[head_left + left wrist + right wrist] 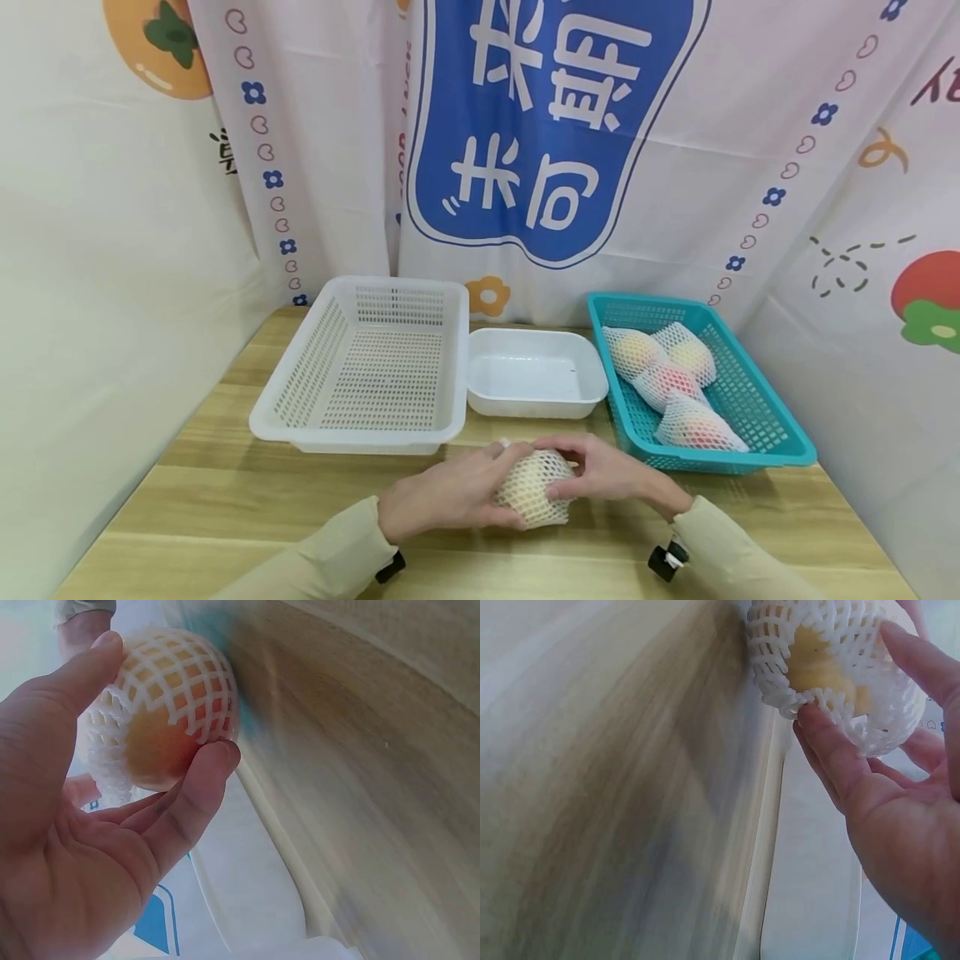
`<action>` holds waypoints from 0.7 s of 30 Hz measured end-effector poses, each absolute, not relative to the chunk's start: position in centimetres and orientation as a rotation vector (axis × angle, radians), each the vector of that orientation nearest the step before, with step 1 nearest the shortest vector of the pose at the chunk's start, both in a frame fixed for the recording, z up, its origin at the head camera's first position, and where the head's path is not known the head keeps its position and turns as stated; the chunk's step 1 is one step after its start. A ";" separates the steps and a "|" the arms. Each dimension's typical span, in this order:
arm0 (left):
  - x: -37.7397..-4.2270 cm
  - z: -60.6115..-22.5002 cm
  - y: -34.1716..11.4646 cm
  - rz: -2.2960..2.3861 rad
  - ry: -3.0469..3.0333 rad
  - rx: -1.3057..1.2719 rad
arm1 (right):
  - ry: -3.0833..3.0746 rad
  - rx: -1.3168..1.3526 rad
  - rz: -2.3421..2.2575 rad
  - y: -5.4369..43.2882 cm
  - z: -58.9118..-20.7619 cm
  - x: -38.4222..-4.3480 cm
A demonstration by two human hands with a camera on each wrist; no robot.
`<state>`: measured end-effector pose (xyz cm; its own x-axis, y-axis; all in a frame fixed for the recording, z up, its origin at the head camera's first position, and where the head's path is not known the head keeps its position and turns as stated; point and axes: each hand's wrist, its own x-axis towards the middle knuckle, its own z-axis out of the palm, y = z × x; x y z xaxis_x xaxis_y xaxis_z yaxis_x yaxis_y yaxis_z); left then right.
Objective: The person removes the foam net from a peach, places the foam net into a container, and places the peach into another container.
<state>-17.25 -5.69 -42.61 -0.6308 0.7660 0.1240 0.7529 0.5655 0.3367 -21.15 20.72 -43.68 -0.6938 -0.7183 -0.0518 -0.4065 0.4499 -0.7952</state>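
A round yellow-and-red fruit (528, 492) in a white foam net (176, 671) is between my two hands, low over the front middle of the table. My left hand (453, 492) grips it from the left, thumb on one side and fingers on the other. From the right, my right hand (611, 471) holds the net with thumb and fingertips at its edge. Bare yellow skin shows through a gap in the net in the right wrist view, and a yellow-to-red patch of the fruit (154, 746) in the left wrist view.
A white perforated basket (453, 367) stands back left on the wooden table (225, 500). Beside it is a small white tray (536, 407). At the right, a teal basket (757, 400) holds several netted fruits (667, 383). A printed curtain (337, 125) hangs behind.
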 end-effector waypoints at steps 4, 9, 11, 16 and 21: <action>-17.2 -42.6 -5.7 0.573 2.741 1.302 | 2.339 -1.002 -1.162 20.5 -44.0 -21.3; -16.9 -42.6 -5.6 0.611 2.733 1.255 | 2.369 -1.003 -1.235 20.3 -44.5 -21.3; -16.7 -42.4 -5.5 0.635 2.716 1.222 | 2.383 -0.984 -1.261 20.1 -44.5 -21.2; -16.6 -42.3 -5.3 0.663 2.704 1.165 | 2.446 -0.942 -1.282 19.6 -44.2 -21.0; -16.8 -42.7 -5.5 0.707 2.700 1.177 | 2.484 -0.907 -1.321 19.5 -44.4 -21.2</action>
